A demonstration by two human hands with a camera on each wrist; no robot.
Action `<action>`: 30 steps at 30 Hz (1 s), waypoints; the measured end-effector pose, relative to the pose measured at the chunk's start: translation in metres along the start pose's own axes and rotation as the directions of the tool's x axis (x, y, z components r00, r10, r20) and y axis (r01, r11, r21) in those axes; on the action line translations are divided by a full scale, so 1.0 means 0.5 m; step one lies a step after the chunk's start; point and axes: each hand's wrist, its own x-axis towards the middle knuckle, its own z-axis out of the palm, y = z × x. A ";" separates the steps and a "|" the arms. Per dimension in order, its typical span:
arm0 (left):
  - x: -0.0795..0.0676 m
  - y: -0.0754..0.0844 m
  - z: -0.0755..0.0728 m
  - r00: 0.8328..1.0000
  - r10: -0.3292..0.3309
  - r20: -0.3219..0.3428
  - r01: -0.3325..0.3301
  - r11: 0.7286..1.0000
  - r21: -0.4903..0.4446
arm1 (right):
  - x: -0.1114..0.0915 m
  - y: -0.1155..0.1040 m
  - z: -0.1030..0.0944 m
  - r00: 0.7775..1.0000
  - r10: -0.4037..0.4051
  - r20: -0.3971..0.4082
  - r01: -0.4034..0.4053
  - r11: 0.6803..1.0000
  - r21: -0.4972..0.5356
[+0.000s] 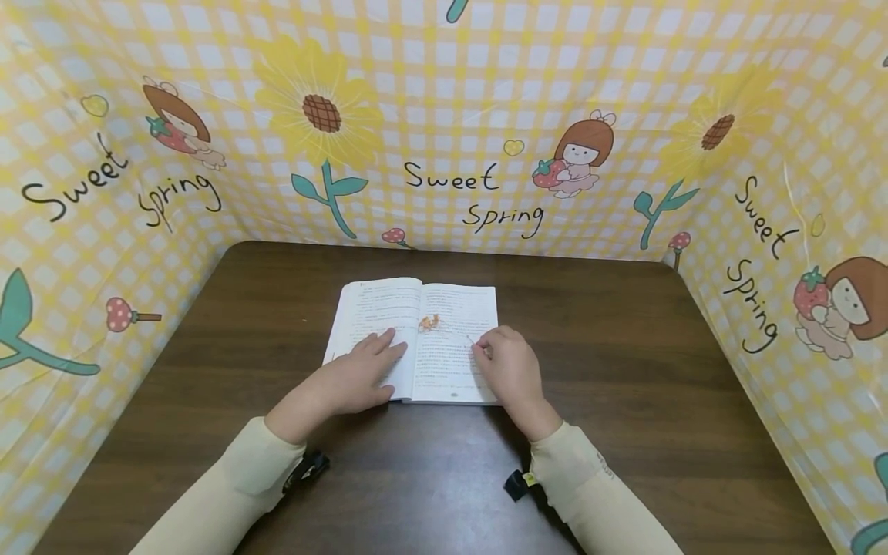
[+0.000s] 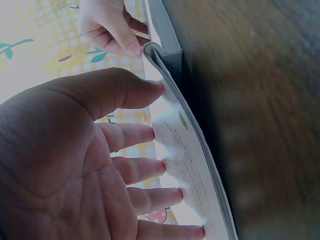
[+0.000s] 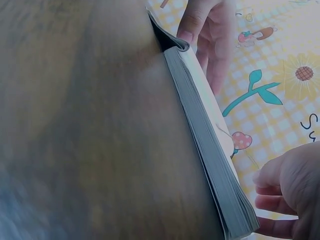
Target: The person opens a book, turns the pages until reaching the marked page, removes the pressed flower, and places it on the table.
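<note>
A thick book (image 1: 458, 370) lies spread on the table, its pages printed with small text. My left hand (image 1: 361, 374) rests on the left page with its fingers spread; in the left wrist view its fingertips (image 2: 172, 195) touch the paper. Beside the lower right page, my right hand (image 1: 509, 366) pinches a thin, pale, thread-like strand (image 3: 252, 161) between thumb and finger. What the strand is made of is too small to tell. A small orange, lacy piece (image 1: 430, 322) lies on the right page near the fold. A fine curved strand (image 3: 224, 129) stands above the page in the right wrist view.
The dark wooden table (image 1: 610, 401) spreads around the book. A yellow checked cloth (image 1: 444, 100) with flowers and cartoon figures walls the back and both sides. Dark wrist cameras (image 1: 305, 470) sit at both cream sleeves (image 1: 222, 493).
</note>
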 end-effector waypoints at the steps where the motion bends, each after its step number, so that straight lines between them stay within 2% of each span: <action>1: 0.000 0.000 0.000 1.000 -0.001 0.001 0.001 1.000 0.001 | 0.000 0.000 -0.001 1.000 0.002 -0.004 -0.002 1.000 0.007; 6: 0.003 -0.001 0.001 1.000 -0.003 0.006 0.003 1.000 0.005 | 0.002 0.001 -0.009 1.000 0.028 0.001 -0.028 0.999 0.042; 14: 0.003 -0.002 0.001 1.000 0.002 0.016 -0.002 1.000 0.005 | 0.008 0.002 -0.026 0.993 0.118 0.016 -0.119 0.989 0.086; 30: 0.007 -0.003 0.003 1.000 0.006 0.023 -0.006 1.000 -0.004 | 0.025 0.035 -0.056 0.988 0.155 -0.010 -0.154 0.986 0.061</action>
